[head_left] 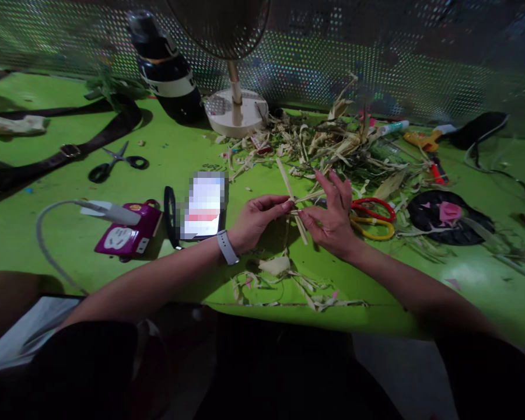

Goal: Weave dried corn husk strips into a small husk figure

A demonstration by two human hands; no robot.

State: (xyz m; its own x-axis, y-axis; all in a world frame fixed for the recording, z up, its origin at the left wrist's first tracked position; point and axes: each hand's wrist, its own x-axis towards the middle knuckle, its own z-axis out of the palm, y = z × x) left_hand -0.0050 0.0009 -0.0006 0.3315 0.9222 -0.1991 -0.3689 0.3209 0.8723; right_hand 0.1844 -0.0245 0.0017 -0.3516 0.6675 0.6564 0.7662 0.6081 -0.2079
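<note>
Several pale strips of dried husk [284,177] cross each other between my hands, just above the table. My left hand [258,219], with a watch [227,247] at its wrist, is closed, thumb and fingers pinching the strips where they cross. The thumb of my right hand [332,219] presses against the strips close to that crossing, while its other fingers are raised. A thin husk strand hangs down below. Beside my right hand lie scissors with red and yellow handles [373,235], their blades partly hidden. Husk scraps [275,266] lie on the table under my hands.
A heap of dried husks [324,137] stretches along the back. Around it are a fan base [236,114], a black bottle [170,81] and a yellow glue gun [422,140]. To the left lie a phone [203,204], a purple power adapter [129,230] and black scissors [118,163].
</note>
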